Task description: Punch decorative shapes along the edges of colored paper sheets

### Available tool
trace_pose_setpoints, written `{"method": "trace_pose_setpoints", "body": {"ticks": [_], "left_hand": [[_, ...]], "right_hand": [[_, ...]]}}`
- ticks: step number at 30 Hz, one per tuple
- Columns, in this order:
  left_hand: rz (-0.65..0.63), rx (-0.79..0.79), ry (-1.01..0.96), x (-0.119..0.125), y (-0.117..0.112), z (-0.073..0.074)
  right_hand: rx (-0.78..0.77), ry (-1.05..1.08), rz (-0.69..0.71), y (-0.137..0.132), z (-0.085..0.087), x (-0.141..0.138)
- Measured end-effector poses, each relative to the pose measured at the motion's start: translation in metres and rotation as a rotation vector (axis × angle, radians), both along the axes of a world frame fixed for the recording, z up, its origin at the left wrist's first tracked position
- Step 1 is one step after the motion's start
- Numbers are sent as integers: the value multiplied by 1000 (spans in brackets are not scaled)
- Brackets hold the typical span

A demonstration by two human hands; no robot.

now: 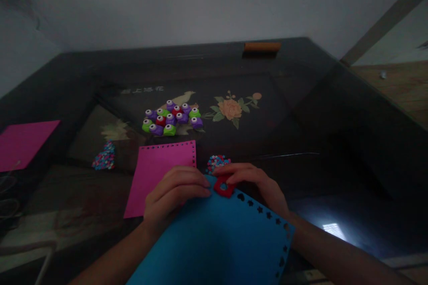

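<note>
My left hand [179, 189] is closed on the top edge of a blue sheet of paper [214, 240], which is tilted toward me. Small hearts and stars are punched along its upper right and right edges. My right hand [259, 182] grips a red craft punch [224, 187] set on the sheet's top edge; its thumb is partly hidden. Just beyond the punch lies a pile of small pink, blue and white cut-outs [217, 163]. A pink sheet [160, 160] with holes along its top and right edges lies flat under and beside my left hand.
Several purple, green and red craft punches [170, 119] stand grouped mid-table. Another pile of cut-outs [104, 156] lies left, near a second pink sheet [28, 142]. An orange-brown cylinder [262, 47] rests at the back edge of the dark glossy table [317, 111], against the wall.
</note>
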State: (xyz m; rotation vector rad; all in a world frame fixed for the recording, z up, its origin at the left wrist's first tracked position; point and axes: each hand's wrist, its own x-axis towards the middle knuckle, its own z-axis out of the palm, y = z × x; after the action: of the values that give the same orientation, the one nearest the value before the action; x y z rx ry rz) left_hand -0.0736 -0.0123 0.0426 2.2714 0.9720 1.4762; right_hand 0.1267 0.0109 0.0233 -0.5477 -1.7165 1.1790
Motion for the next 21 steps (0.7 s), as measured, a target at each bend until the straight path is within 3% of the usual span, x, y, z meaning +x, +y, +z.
{"method": "trace_pose_setpoints", "body": {"ticks": [11, 21], "left_hand": [[-7, -6, 3, -3, -2, -4], [-59, 2, 11, -4, -6, -3]], "right_hand": [[13, 29, -15, 0, -5, -1], [230, -130, 98, 5, 13, 11]]}}
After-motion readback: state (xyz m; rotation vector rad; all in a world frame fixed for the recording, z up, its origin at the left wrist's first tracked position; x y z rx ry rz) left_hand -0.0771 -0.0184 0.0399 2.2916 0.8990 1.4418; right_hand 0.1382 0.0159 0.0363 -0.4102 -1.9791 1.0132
